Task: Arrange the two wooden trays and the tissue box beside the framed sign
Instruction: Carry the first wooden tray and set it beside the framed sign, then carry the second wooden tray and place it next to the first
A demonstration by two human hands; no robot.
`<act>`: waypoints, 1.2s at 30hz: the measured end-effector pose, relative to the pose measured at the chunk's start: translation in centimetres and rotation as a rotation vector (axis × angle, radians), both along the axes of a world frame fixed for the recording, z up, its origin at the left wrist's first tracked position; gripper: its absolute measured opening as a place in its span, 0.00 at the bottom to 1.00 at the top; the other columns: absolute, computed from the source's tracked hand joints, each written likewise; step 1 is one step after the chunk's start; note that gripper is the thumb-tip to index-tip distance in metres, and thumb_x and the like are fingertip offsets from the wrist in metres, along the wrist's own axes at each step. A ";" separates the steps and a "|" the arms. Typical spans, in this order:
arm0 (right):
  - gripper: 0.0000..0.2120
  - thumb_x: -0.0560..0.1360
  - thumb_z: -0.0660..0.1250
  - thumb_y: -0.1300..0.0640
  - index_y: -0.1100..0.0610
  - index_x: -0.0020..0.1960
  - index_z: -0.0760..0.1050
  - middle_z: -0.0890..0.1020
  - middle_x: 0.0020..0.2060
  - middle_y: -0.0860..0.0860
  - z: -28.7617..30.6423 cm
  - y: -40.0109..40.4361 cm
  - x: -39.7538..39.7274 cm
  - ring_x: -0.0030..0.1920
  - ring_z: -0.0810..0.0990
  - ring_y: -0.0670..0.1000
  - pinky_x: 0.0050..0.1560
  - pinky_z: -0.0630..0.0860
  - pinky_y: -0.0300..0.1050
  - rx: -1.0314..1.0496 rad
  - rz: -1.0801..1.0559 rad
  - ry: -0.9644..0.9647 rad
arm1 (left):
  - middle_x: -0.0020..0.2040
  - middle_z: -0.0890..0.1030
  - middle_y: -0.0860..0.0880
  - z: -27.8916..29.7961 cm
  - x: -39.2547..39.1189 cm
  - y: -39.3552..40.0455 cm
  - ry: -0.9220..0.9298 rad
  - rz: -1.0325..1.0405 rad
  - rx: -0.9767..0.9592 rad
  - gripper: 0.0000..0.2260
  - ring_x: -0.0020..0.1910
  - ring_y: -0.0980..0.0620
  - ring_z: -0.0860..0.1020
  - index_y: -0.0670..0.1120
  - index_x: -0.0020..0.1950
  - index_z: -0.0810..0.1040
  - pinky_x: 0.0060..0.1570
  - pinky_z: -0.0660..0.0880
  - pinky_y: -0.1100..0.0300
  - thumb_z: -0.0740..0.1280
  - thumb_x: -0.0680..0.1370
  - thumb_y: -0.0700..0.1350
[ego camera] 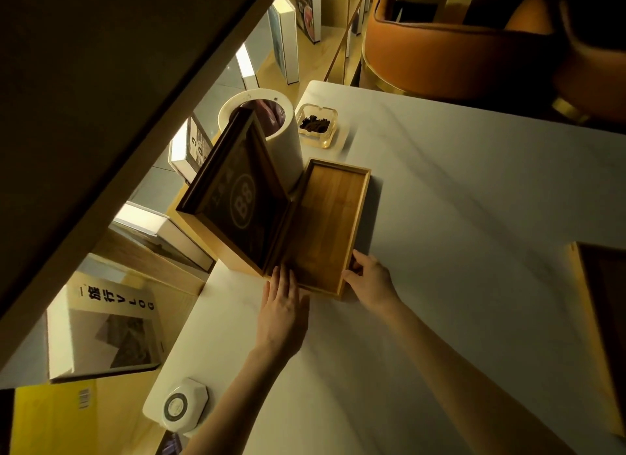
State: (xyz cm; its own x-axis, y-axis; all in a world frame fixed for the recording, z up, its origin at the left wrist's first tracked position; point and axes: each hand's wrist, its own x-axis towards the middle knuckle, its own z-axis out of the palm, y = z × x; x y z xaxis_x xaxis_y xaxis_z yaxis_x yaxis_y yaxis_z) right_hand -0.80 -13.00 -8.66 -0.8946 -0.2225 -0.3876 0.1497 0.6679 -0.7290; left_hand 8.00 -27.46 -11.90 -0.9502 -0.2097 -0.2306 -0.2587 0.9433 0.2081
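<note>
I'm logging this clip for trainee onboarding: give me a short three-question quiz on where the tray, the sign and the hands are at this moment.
1. True or false: the wooden tray lies flat on the white table with nothing inside it.
2. Which hand rests at the tray's near corner next to the framed sign? A) left hand B) right hand
3. Fill in: the glass dish of dark material sits beside the white ____ behind the sign.

Key: 1 true. 2 A; the right hand is on the tray's other near corner. 3 cylinder.
</note>
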 end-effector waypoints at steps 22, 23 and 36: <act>0.11 0.74 0.60 0.58 0.59 0.53 0.76 0.80 0.53 0.58 7.8 26.5 4.9 0.53 0.77 0.57 0.55 0.76 0.51 0.444 -0.010 0.454 | 0.65 0.74 0.41 8.6 -4.9 23.8 0.283 -0.422 0.246 0.17 0.63 0.44 0.72 0.40 0.64 0.68 0.64 0.68 0.52 0.59 0.78 0.47; 0.12 0.75 0.60 0.59 0.59 0.56 0.74 0.78 0.57 0.58 7.4 28.6 5.7 0.56 0.76 0.57 0.56 0.74 0.50 0.453 -0.058 0.456 | 0.69 0.69 0.40 8.1 -4.5 25.4 0.247 -0.456 0.244 0.20 0.69 0.43 0.66 0.41 0.67 0.64 0.69 0.61 0.51 0.58 0.78 0.47; 0.24 0.78 0.54 0.54 0.58 0.72 0.53 0.63 0.71 0.59 0.8 43.8 13.2 0.67 0.66 0.58 0.62 0.72 0.52 0.469 -0.416 0.090 | 0.76 0.41 0.45 2.1 1.0 39.7 -0.133 -0.531 0.090 0.29 0.73 0.48 0.37 0.46 0.73 0.42 0.65 0.29 0.45 0.45 0.77 0.60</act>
State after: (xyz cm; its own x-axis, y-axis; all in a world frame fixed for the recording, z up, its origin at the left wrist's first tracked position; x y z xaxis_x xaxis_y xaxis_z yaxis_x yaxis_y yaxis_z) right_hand 12.42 30.83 -7.89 -0.9031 0.3264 -0.2789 0.4177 0.8183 -0.3948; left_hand 8.95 12.28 -9.82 -0.8816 0.3162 -0.3504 0.2179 0.9312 0.2921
